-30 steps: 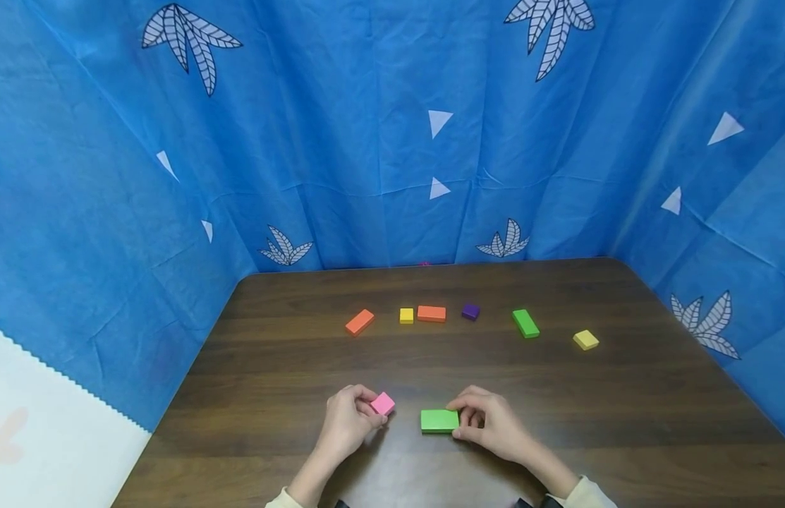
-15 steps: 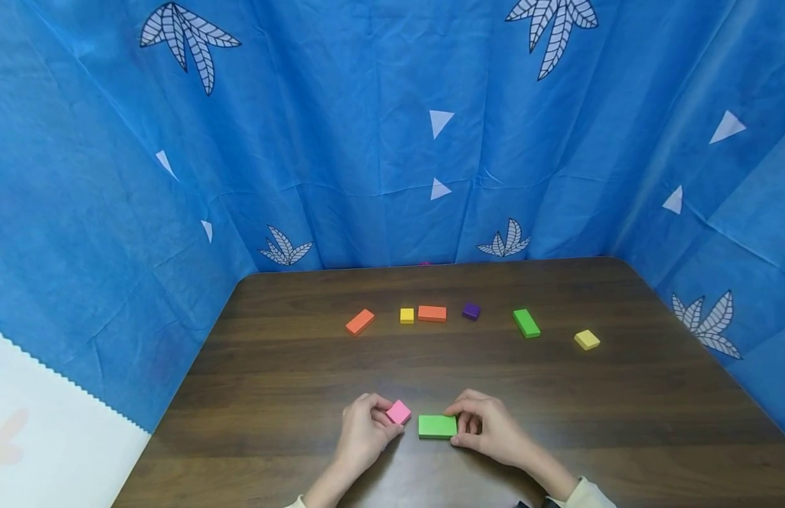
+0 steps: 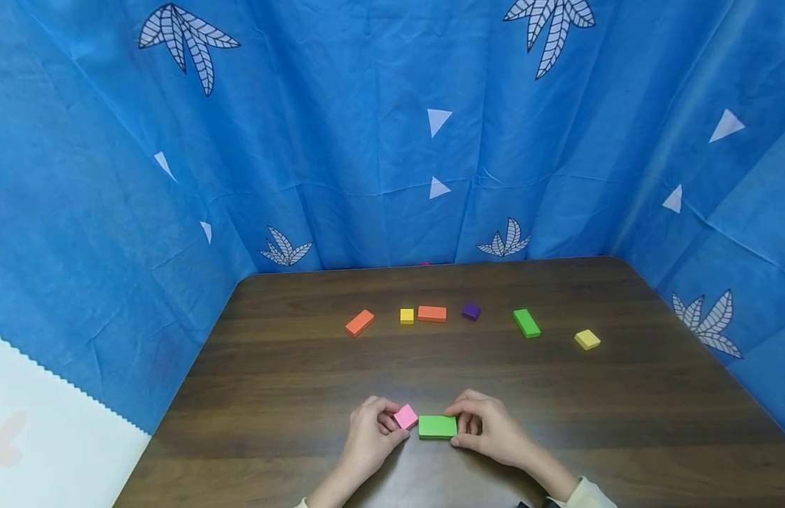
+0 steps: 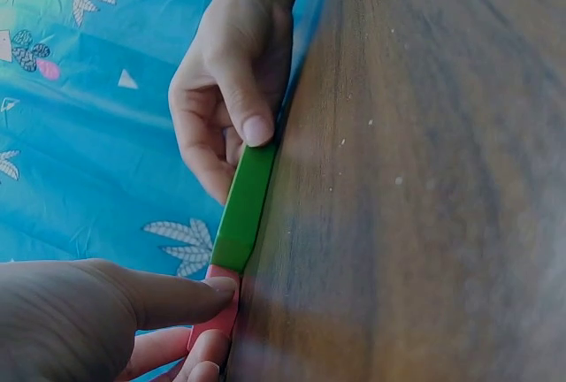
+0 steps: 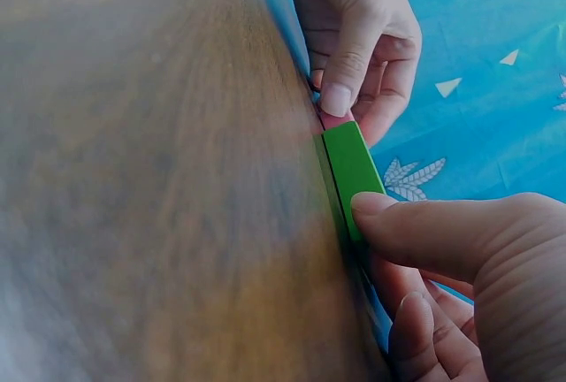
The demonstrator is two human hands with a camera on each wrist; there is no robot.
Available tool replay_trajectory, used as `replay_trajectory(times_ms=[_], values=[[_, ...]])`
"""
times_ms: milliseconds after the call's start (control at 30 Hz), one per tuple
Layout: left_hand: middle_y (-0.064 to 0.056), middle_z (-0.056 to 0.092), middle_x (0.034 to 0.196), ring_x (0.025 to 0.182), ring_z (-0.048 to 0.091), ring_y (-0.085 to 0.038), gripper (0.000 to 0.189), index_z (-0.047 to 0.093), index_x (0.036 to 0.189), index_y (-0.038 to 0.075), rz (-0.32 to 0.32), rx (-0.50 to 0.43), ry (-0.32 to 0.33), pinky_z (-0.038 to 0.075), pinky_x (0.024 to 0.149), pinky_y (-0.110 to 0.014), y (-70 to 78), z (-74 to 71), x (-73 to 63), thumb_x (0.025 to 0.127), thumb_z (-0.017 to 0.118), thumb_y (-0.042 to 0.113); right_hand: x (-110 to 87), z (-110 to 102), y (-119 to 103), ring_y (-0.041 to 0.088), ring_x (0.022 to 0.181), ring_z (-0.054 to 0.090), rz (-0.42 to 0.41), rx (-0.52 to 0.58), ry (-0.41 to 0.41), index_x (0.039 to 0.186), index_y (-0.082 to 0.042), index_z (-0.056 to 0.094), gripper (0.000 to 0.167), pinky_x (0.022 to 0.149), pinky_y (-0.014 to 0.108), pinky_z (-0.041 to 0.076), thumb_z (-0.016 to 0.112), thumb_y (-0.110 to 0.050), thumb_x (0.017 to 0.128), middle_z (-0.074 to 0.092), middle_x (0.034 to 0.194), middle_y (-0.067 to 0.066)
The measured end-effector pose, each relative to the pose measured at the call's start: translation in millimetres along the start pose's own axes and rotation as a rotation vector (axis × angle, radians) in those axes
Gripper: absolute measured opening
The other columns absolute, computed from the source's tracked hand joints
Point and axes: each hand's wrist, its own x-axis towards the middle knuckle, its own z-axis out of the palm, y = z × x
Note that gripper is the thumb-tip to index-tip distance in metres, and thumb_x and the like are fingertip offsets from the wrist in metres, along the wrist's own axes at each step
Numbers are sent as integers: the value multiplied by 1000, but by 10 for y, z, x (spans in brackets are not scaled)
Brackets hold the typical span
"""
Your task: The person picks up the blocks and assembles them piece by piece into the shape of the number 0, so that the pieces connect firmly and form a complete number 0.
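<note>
Near the front of the table, my left hand (image 3: 368, 439) pinches a small pink block (image 3: 405, 416) between thumb and fingers. The pink block is turned at an angle, one corner at the left end of a green rectangular block (image 3: 437, 427). My right hand (image 3: 490, 430) grips that green block by its right end, thumb on the near side and fingers on the far side. In the left wrist view the pink block (image 4: 221, 304) meets the end of the green block (image 4: 246, 201). The right wrist view shows little of the pink block (image 5: 335, 120), mostly behind the left thumb.
Further back on the wooden table (image 3: 290, 367) lie two orange blocks (image 3: 360, 322), a yellow block (image 3: 407, 316), a purple block (image 3: 471, 311), another green block (image 3: 526, 323) and a pale yellow block (image 3: 587, 339). A blue curtain (image 3: 379, 141) hangs behind.
My left hand has moved right with the pink block, up to the green block's left end. The green block and right hand shifted slightly toward the near edge, then stayed still.
</note>
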Motion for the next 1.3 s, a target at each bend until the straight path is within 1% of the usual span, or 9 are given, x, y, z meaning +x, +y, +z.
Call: replay_trajectory(times_ms=[567,700,833,900,967,1033,1133,1233,1300], values=[[-5,63,81,63,58,-3,31,69,89,-1,10,3,9,51,55,-14,-1,-17,6,63,85,-7,20,8,3,-4,64,53,24,-4,-6,107,-11,71,32,53,20,51,82,-12,77,60,94,-3],[-5,63,80,63,58,-3,31,69,89,-2,20,13,13,52,55,-16,-12,-10,11,63,84,-8,23,-23,33,-4,66,55,-7,18,-5,108,-9,70,34,53,20,52,82,-13,77,61,93,-2],[-5,63,80,63,57,0,30,69,89,-1,14,20,11,52,55,-16,-26,4,12,63,84,-8,18,-166,91,-1,66,57,-51,62,29,111,-3,68,38,51,22,52,82,-15,77,62,91,6],[-5,62,81,63,57,0,30,69,89,-1,12,18,9,52,55,-16,-30,10,12,63,83,-8,20,-282,139,1,64,57,-66,57,92,111,0,67,39,49,23,51,82,-13,77,63,89,9],[-4,62,81,63,57,0,31,69,89,-1,16,16,10,52,55,-16,-29,13,13,63,84,-8,25,-421,200,2,62,57,-70,0,195,110,1,68,38,48,23,50,82,-10,77,63,87,11],[-4,62,81,63,56,0,31,69,88,-1,19,19,12,52,55,-16,-33,18,14,62,84,-7,23,-576,276,0,62,55,-59,-109,338,108,0,69,36,49,21,49,82,-7,75,64,86,9],[-4,62,81,63,56,1,30,69,88,0,7,21,9,52,55,-16,-38,23,13,63,84,-7,-5,-832,401,0,61,53,4,-328,569,104,-2,71,33,51,15,44,83,-4,73,64,82,6],[-4,63,81,63,56,1,30,69,88,-1,-4,24,3,52,55,-16,-50,31,8,63,84,-7,-67,-1079,547,10,62,55,53,-504,776,102,0,72,32,56,11,38,83,0,72,64,83,10],[-4,63,82,63,55,1,30,69,88,0,-12,24,1,52,56,-16,-50,33,3,63,84,-7,-126,-1214,626,22,69,58,123,-551,851,107,3,70,34,64,17,40,80,1,74,63,92,17]])
